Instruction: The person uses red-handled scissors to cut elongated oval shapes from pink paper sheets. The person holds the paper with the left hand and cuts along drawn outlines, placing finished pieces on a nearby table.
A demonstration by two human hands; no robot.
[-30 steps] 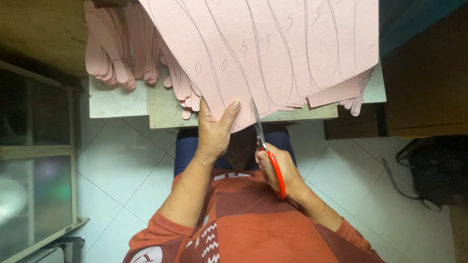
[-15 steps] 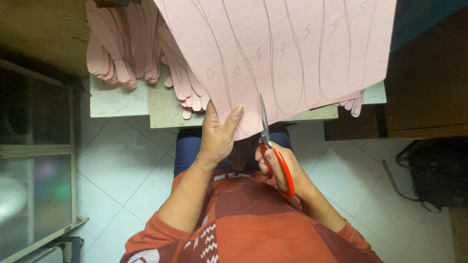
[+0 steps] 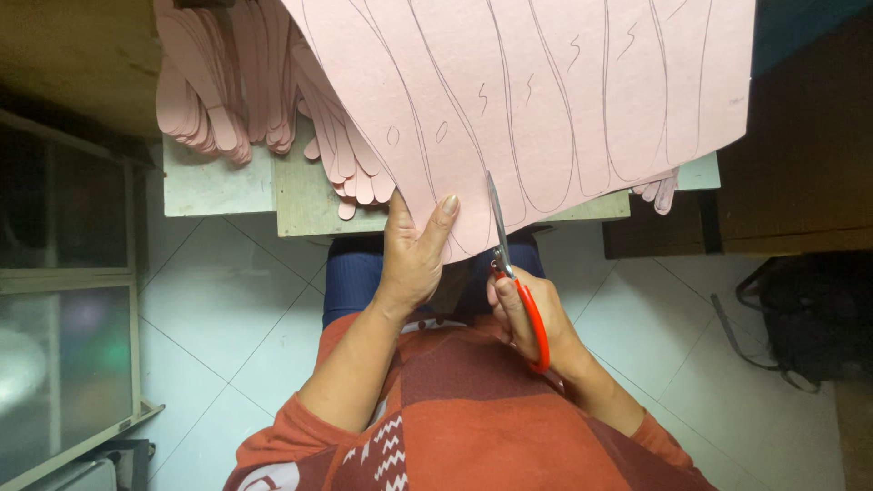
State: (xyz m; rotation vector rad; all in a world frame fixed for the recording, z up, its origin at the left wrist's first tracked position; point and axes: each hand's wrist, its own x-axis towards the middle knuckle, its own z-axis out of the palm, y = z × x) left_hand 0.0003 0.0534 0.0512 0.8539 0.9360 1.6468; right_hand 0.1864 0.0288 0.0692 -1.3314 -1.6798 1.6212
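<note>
pink sheet (image 3: pixel 546 100): thin, light, floppy card pencilled with long outlines; overhangs the workbench (image 3: pixel 309 205) edge.
left hand (image 3: pixel 414 259): pinches the sheet's lower edge, thumb on top.
right hand (image 3: pixel 527 314): grips red-handled scissors (image 3: pixel 514 273), blades in the sheet.
hold: best close beside the cut.

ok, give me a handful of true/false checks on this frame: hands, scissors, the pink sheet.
1. The right hand holds red-handled scissors. True.
2. The left hand grips the pink sheet at its near edge. True.
3. The sheet is blank. False: pencilled long outlines cover it.
4. The scissor blades point toward the person's body. False: they point away, into the sheet.
5. Cut pink pieces lie stacked on the table at the left. True.
</note>
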